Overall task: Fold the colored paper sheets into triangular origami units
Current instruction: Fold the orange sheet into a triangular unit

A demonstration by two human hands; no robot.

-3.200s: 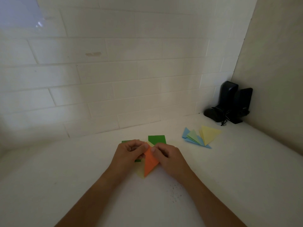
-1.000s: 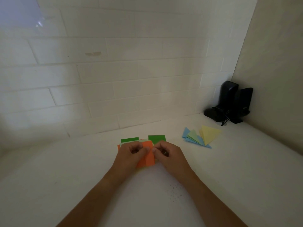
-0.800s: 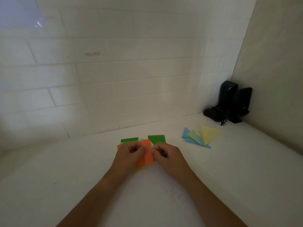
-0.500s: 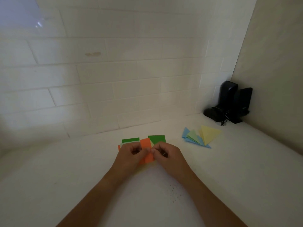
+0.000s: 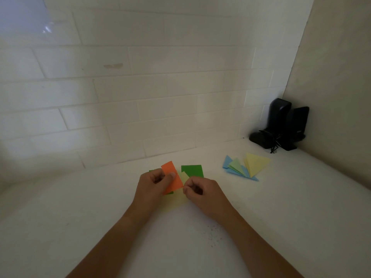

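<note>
A folded orange paper strip [image 5: 173, 177] stands tilted above the white counter, pinched by the thumb and fingers of my left hand [image 5: 153, 186]. My right hand [image 5: 202, 194] sits just right of it with fingers curled, its thumb and forefinger close to the strip's lower right corner; whether they touch it I cannot tell. Under the hands lie a dark green sheet [image 5: 193, 170] and a pale yellow sheet [image 5: 175, 202], partly hidden. A fan of folded triangles [image 5: 246, 166] in blue, light green and yellow lies to the right.
White tiled wall runs along the back of the white counter [image 5: 281, 207]. Two black speakers with a cable [image 5: 281, 127] stand in the far right corner against a beige side wall. Small crumbs [image 5: 212, 235] dot the counter near my right forearm.
The orange paper went from a pointed shape to a narrow rectangle strip. My left hand has lifted and tilted it, and my right hand has drawn slightly away to the right.
</note>
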